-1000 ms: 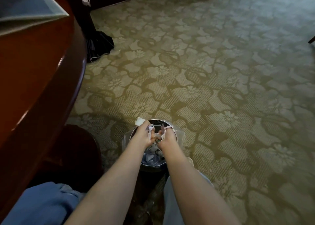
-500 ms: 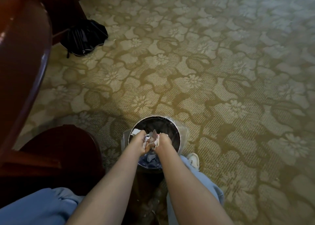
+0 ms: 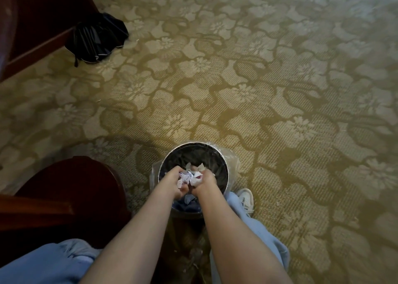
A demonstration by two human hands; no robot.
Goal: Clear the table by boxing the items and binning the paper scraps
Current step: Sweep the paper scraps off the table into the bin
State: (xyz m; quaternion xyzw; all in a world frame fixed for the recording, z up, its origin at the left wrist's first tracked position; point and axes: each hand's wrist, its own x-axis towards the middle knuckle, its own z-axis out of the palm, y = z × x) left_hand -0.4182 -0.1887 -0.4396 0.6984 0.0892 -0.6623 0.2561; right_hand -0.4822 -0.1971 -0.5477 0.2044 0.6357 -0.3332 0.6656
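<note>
Paper scraps are bunched between my two hands, directly above the open mouth of the round bin. My left grip and right grip each curl around the wad, held close together. More scraps lie inside the bin. The bin stands on the patterned carpet, just beside my white shoe, with a clear liner over its rim.

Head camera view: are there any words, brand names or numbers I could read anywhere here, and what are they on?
No text here can be read.
Paper scraps: faint coloured marks, too blurred to read.
Bin: no label shows.
White shoe: no brand legible.
Black bag: no lettering shows.
</note>
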